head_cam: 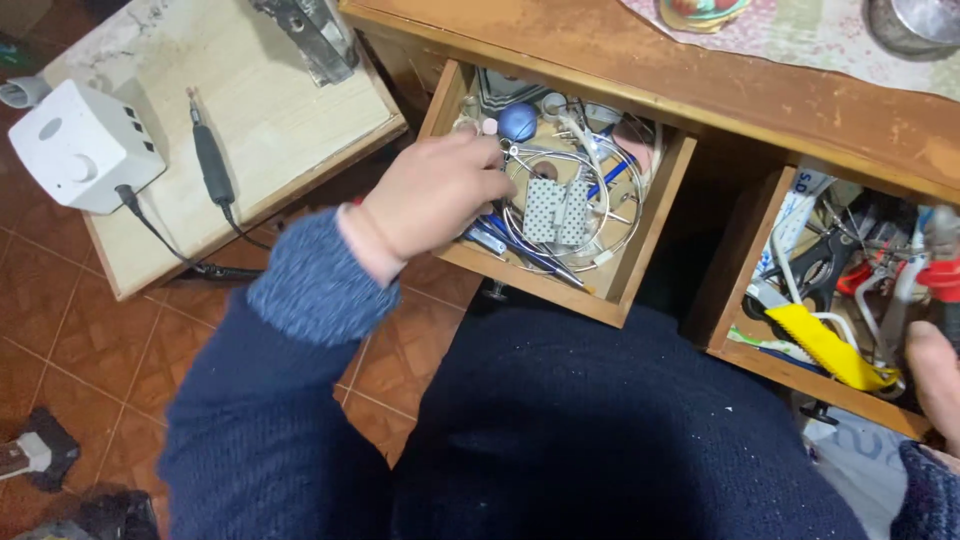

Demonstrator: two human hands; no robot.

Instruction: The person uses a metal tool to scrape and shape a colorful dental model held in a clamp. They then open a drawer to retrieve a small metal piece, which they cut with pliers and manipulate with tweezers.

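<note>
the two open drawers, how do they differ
The left drawer holds wire rings, a blue ball and a dotted card; the right drawer holds pliers and a yellow tool. The left hand reaches into the left drawer; the right hand rests at the right drawer's edge. Both are wooden, cluttered.

I count two open wooden drawers under the desk's front edge, the left drawer (pixel 640 262) and the right drawer (pixel 735 275). I see one blue ball (pixel 518 121), one yellow-handled tool (pixel 826 346) and one white box (pixel 78 146).
</note>
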